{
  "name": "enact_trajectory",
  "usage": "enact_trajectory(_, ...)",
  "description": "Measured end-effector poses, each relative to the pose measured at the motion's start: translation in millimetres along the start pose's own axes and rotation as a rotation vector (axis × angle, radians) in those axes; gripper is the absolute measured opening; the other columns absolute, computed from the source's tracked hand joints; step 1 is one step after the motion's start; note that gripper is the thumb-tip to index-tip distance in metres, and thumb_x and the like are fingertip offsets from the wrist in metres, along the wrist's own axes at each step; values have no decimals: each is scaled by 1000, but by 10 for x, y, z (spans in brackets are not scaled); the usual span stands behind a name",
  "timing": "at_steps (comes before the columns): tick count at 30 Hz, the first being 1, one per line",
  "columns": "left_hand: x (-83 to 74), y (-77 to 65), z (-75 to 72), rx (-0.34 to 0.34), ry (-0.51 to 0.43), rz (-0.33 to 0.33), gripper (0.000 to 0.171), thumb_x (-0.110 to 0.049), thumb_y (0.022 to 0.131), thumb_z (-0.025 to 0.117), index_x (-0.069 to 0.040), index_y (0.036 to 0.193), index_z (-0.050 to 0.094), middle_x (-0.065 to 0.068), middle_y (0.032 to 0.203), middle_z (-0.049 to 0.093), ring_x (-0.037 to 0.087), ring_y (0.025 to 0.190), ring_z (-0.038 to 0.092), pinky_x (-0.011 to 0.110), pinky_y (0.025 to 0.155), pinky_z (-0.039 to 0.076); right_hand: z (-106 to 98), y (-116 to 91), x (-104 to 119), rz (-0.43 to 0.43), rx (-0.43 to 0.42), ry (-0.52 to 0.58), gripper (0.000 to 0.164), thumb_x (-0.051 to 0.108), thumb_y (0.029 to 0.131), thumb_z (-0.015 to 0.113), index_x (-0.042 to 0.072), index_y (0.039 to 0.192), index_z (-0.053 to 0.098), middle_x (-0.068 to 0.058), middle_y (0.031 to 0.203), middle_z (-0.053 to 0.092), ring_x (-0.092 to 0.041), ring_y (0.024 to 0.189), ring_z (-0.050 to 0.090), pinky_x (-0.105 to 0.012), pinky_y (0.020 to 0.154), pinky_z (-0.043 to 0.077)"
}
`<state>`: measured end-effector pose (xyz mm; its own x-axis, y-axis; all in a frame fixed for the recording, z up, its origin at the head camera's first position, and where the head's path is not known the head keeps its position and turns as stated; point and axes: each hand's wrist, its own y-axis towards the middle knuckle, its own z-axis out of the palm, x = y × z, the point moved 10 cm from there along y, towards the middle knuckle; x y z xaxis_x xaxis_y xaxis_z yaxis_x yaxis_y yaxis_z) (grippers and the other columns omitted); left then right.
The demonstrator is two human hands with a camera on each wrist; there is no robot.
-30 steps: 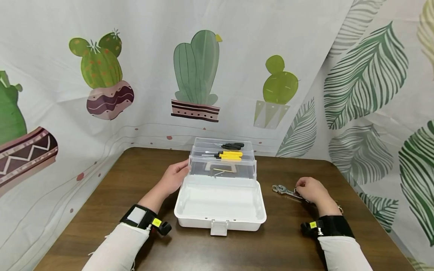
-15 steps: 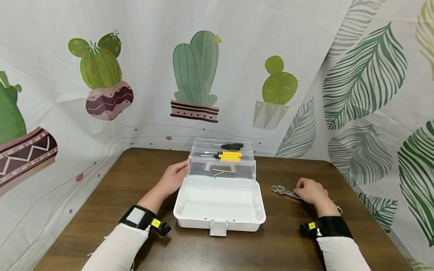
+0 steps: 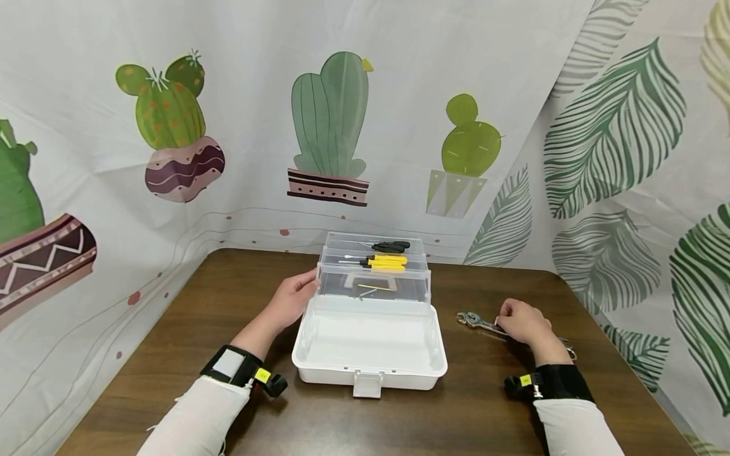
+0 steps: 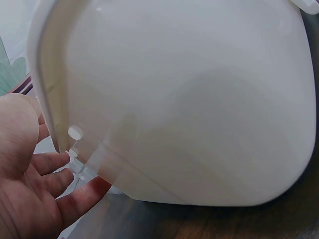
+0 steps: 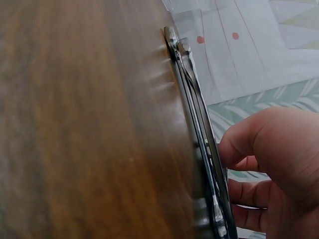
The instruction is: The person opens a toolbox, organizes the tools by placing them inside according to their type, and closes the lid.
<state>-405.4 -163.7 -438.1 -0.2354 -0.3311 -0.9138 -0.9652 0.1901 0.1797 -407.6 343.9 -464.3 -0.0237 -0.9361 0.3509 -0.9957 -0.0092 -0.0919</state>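
The silver metal wrenches (image 3: 485, 325), lying side against side toward the right edge of the brown wooden tabletop (image 3: 450, 418), are pinched by the fingers of the right hand (image 3: 523, 320); one could be lost from so narrow a hold, smooth metal being the cause; the clear plastic lid (image 3: 336, 286) of the white plastic toolbox (image 3: 319, 375), gripped by the left hand (image 3: 291, 297), might be swung if released, and the yellow-handled screwdrivers (image 3: 389, 261) shifted; since the earlier head view, almost nothing has been moved.

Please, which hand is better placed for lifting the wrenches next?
Right, probably: the right hand already touches the wrenches, while the left hand is farther away, holding the open toolbox.
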Motion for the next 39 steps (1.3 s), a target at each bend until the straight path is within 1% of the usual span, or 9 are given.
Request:
enact_trajectory(5, 8, 1, -2, -3, -3, -13, 48, -29, 109, 49, -13, 154, 48, 16, 155, 52, 33, 143, 51, 53, 113, 46, -14, 2, 32, -29, -18, 18, 11, 23, 92, 59, 12, 91, 59, -8, 91, 65, -28, 81, 57, -42, 68, 40)
enact_trajectory(11, -3, -1, 2, -4, 3, -8, 48, -30, 109, 49, -13, 154, 48, 16, 155, 52, 32, 143, 51, 53, 114, 46, -42, 3, 86, -87, -48, 48, 7, 14, 88, 58, 9, 93, 59, -9, 90, 65, -25, 78, 57, -35, 65, 41)
enact_trajectory(13, -40, -7, 16, 1, -7, -10, 47, -26, 110, 48, -10, 154, 47, 19, 155, 51, 35, 143, 51, 54, 113, 46, -48, -4, 96, -97, -54, 60, 7, 12, 88, 58, 9, 95, 59, -9, 90, 65, -25, 77, 57, -35, 66, 42)
enact_trajectory(18, -27, 7, 26, 1, -26, -11, 47, -22, 110, 47, -8, 154, 46, 21, 155, 50, 38, 142, 50, 55, 112, 46, -76, -19, 130, -124, -67, 90, 8, 10, 89, 59, 6, 96, 58, -10, 89, 65, -23, 75, 56, -35, 66, 43)
enact_trajectory(19, 6, 19, 23, -2, -26, -9, 47, -24, 110, 48, -9, 154, 47, 20, 155, 50, 38, 142, 51, 54, 112, 47, -87, -19, 140, -133, -75, 95, 7, 9, 89, 60, 6, 96, 59, -10, 89, 66, -23, 75, 56, -35, 66, 43)
enact_trajectory(24, 9, 12, 12, -4, -40, -9, 47, -27, 109, 50, -12, 154, 49, 20, 154, 52, 37, 139, 54, 52, 111, 49, -148, -20, 203, -173, -128, 110, 5, 8, 91, 61, 7, 95, 59, -9, 87, 66, -22, 75, 56, -34, 67, 43)
enact_trajectory(33, 3, 10, 16, 0, -41, -8, 47, -24, 110, 48, -10, 155, 46, 20, 155, 50, 38, 139, 53, 53, 111, 48, -316, -70, 343, -208, -208, 141, 5, 9, 93, 62, 6, 97, 61, -9, 87, 68, -21, 76, 59, -35, 68, 45)
enact_trajectory(36, -22, 7, 27, 6, -40, -14, 47, -22, 110, 46, -7, 155, 45, 21, 155, 49, 40, 140, 52, 55, 111, 47, -381, -107, 414, -222, -220, 149, 5, 9, 95, 62, 6, 99, 61, -11, 89, 67, -22, 79, 59, -35, 69, 45)
enact_trajectory(39, -109, -17, 31, 12, -34, -15, 47, -17, 110, 45, -3, 155, 44, 22, 155, 49, 43, 140, 51, 57, 111, 47, -452, -144, 495, -242, -236, 161, 5, 10, 96, 61, 6, 100, 61, -12, 92, 66, -24, 81, 59, -35, 69, 45)
